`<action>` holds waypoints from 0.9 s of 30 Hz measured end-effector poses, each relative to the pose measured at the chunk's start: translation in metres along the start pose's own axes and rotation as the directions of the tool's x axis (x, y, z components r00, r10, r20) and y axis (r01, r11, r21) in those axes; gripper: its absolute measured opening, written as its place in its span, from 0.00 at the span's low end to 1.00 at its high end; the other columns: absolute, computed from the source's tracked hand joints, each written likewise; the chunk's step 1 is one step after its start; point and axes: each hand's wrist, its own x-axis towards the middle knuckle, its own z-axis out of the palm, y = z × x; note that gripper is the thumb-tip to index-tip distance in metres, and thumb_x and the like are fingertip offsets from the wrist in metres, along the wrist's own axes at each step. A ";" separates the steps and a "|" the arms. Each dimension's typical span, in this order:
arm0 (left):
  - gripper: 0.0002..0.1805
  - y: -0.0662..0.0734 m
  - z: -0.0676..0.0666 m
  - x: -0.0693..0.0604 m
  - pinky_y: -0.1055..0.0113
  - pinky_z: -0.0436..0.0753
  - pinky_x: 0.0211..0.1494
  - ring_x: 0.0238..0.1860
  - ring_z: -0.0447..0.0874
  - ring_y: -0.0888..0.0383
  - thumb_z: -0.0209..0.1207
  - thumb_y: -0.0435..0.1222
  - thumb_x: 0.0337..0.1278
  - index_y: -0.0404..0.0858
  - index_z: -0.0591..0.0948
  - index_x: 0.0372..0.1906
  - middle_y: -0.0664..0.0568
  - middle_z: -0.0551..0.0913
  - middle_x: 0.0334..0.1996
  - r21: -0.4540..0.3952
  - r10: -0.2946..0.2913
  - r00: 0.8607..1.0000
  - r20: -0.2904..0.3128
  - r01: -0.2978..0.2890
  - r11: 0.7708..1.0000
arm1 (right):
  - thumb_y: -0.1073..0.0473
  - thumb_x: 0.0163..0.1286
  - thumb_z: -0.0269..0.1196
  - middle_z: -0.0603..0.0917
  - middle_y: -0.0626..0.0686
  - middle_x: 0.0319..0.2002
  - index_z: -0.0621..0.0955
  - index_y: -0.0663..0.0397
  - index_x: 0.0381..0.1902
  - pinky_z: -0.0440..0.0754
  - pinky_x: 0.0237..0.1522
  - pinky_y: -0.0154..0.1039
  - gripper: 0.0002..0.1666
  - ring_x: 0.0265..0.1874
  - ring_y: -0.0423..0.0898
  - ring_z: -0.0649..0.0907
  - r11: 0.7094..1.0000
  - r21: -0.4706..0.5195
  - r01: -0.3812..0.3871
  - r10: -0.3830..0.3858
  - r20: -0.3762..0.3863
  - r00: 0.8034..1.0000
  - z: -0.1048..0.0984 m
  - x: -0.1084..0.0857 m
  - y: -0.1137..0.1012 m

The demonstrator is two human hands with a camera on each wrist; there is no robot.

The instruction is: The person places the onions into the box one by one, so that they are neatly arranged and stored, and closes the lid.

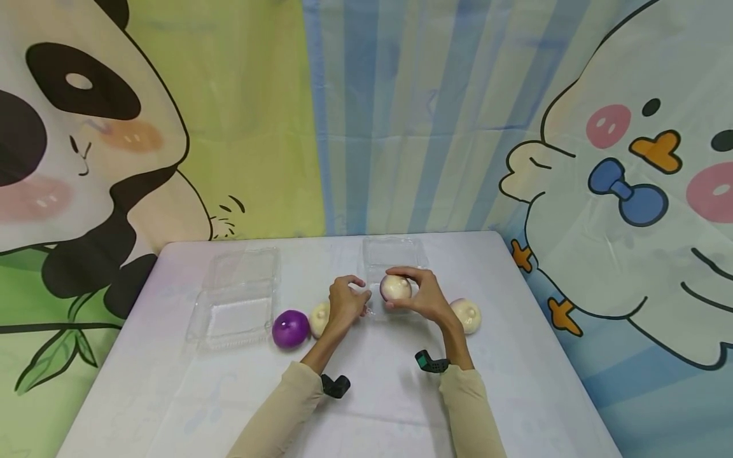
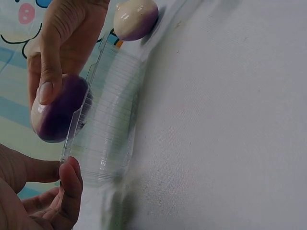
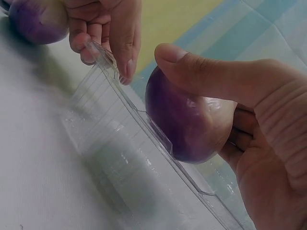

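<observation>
In the head view my right hand (image 1: 426, 298) grips a purple-and-cream turnip (image 1: 395, 289) over a clear plastic box (image 1: 395, 252) whose lid lies folded back. The right wrist view shows that turnip (image 3: 184, 120) between thumb and fingers, right at the box's rim (image 3: 144, 120). My left hand (image 1: 345, 304) pinches the box by a corner of its rim, seen in the left wrist view with thumb and fingers (image 2: 71, 191) at the edge. Beside my left forearm lie a purple turnip (image 1: 290, 329) and a cream one (image 1: 319, 318), partly hidden by the hand.
Another turnip (image 1: 466, 316) lies to the right, partly behind my right wrist. A second clear plastic box (image 1: 237, 305), also opened out, is at the left of the white table (image 1: 189, 401). A patterned curtain (image 1: 395, 114) hangs behind the table's far edge.
</observation>
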 end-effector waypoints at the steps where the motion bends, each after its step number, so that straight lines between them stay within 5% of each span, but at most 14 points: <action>1: 0.12 0.000 0.000 0.000 0.72 0.74 0.16 0.09 0.77 0.65 0.69 0.26 0.64 0.26 0.85 0.50 0.32 0.90 0.24 0.001 -0.003 1.000 0.000 0.003 1.000 | 0.73 0.52 0.84 0.89 0.63 0.64 0.87 0.58 0.63 0.71 0.79 0.68 0.38 0.69 0.61 0.84 1.000 -0.005 -0.004 0.004 0.003 1.000 0.001 0.001 0.000; 7: 0.12 0.000 0.000 0.000 0.73 0.74 0.16 0.09 0.77 0.65 0.69 0.26 0.63 0.26 0.85 0.50 0.31 0.89 0.24 -0.004 -0.004 1.000 -0.002 0.004 1.000 | 0.68 0.51 0.87 0.90 0.57 0.64 0.88 0.53 0.63 0.76 0.76 0.64 0.39 0.69 0.59 0.85 0.997 -0.059 -0.039 0.040 0.024 0.999 0.004 0.005 0.001; 13: 0.11 -0.001 0.001 0.001 0.71 0.73 0.15 0.09 0.77 0.64 0.70 0.26 0.62 0.28 0.86 0.49 0.41 0.87 0.18 0.016 -0.012 1.000 -0.014 0.013 1.000 | 0.66 0.51 0.88 0.90 0.59 0.63 0.86 0.60 0.64 0.74 0.78 0.65 0.41 0.68 0.60 0.85 0.995 -0.093 -0.044 0.050 0.064 0.997 0.008 0.008 0.000; 19: 0.11 -0.003 0.001 0.001 0.71 0.73 0.16 0.09 0.77 0.64 0.70 0.26 0.63 0.28 0.86 0.48 0.34 0.89 0.22 0.000 -0.004 1.000 -0.008 0.004 1.000 | 0.63 0.52 0.88 0.89 0.59 0.64 0.86 0.63 0.65 0.76 0.75 0.67 0.42 0.67 0.61 0.86 0.992 -0.121 -0.031 0.041 0.087 0.995 0.010 0.009 -0.001; 27: 0.10 -0.003 0.000 0.001 0.71 0.74 0.16 0.10 0.78 0.62 0.70 0.26 0.63 0.28 0.86 0.48 0.39 0.88 0.19 0.004 0.004 1.000 -0.001 -0.004 1.000 | 0.61 0.51 0.89 0.90 0.60 0.62 0.86 0.64 0.64 0.80 0.72 0.64 0.42 0.65 0.61 0.87 0.989 -0.142 -0.043 0.059 0.106 0.993 0.011 0.012 -0.001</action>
